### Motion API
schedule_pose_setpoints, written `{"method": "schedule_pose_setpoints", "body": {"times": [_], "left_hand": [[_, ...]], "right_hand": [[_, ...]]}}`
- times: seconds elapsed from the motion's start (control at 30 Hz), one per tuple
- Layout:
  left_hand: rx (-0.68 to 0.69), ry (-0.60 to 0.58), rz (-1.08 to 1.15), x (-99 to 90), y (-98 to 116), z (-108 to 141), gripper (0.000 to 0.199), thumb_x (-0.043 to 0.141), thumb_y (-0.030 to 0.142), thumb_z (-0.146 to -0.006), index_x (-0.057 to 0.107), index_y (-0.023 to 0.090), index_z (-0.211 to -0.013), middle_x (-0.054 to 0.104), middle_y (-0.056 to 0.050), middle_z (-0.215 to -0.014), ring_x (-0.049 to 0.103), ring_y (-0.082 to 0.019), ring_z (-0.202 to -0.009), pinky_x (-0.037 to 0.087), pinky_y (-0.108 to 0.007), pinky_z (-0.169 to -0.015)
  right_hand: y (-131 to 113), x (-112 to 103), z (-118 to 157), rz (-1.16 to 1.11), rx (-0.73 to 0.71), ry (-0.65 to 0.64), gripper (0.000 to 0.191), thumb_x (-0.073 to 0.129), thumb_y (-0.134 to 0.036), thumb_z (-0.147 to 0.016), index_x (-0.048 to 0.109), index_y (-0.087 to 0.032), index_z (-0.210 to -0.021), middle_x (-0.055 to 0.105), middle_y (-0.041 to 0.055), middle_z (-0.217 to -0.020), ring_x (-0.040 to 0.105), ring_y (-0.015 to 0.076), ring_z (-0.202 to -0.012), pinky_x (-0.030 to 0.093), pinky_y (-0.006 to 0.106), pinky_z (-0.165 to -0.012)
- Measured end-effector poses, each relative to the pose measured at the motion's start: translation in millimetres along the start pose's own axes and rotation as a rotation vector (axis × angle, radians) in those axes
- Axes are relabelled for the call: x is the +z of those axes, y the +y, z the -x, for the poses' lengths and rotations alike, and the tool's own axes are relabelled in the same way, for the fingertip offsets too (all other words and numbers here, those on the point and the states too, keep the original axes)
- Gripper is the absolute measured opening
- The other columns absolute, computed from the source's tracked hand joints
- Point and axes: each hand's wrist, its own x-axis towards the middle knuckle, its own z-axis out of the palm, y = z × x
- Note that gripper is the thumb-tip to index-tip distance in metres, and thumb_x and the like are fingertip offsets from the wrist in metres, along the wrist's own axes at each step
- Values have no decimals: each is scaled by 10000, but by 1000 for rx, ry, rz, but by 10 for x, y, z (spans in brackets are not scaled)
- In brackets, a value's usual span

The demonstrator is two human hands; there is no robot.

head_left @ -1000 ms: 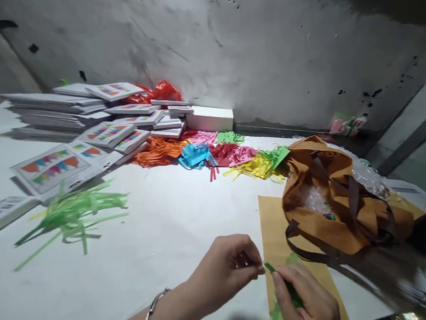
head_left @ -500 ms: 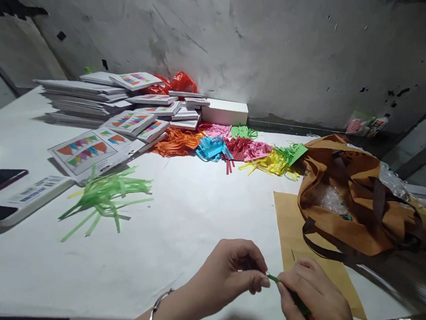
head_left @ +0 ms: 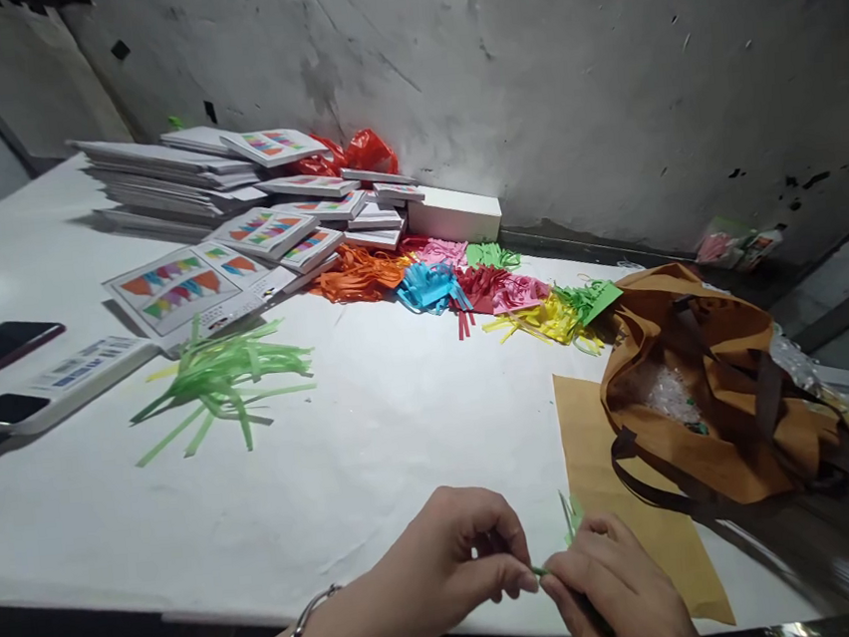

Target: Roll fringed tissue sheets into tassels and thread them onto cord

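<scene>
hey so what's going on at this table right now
A person is working a thin green strip between both hands, its end at the left hand's fingertips and the rest in the right hand. A loose green tassel lies on the white table, with bundles of colored fringe farther back. Printed packets are spread beside a tall stack, and an open brown bag sits at the right.

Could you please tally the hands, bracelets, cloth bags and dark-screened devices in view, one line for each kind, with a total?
Hands, the left hand and right hand: 2
Bracelet: 1
Brown cloth bag: 1
Dark-screened devices, a dark phone and a white device: 2
Total: 6
</scene>
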Motion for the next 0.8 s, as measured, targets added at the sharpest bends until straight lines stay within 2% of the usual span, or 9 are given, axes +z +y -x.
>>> {"method": "schedule_pose_setpoints", "body": {"times": [0.1,0.2,0.4,0.47,0.6,0.8], "left_hand": [[-81,-35,66,-6,-14,8,144,762,222,-734,641,147,-708,635,14,-591,601,-115,-543,474,-205,-533],[-143,-50,155,-8,-56,21,123,755,201,-720,646,149,-739,643,18,-593,611,-115,-551,486,-207,-546],[-160,-14,269,-3,-146,33,115,742,201,-723,647,138,-733,641,11,-574,593,-105,-524,456,-200,-526],[-128,10,223,3,-167,28,115,731,212,-750,648,133,-741,629,12,-573,586,-102,-528,450,-199,-529],[-100,25,184,1,-200,17,148,740,245,-781,648,131,-766,619,15,-585,583,-99,-528,451,-200,-528],[-153,3,290,-60,-180,-7,338,771,443,-802,717,112,-844,678,-30,-658,642,-129,-610,507,-234,-593]], "right_hand": [[-6,18,-22,-127,71,-76,144,524,-77,-943,574,-189,-868,562,-10,-689,548,128,-646,473,256,-688],[13,55,-10,-168,120,-70,151,514,-104,-956,563,-200,-851,562,-16,-695,547,124,-645,466,251,-676],[36,107,56,-217,148,-155,88,527,-140,-966,567,-209,-928,607,-5,-768,581,139,-725,476,253,-683],[12,164,68,-171,148,-104,119,519,-109,-954,559,-207,-901,594,-5,-748,569,138,-698,469,262,-688],[-34,337,98,-111,173,88,172,493,-69,-931,550,-205,-843,558,-6,-694,531,141,-648,443,279,-673],[-7,429,157,-205,294,109,154,498,-111,-964,567,-209,-869,581,8,-727,529,151,-708,440,276,-665]]}}
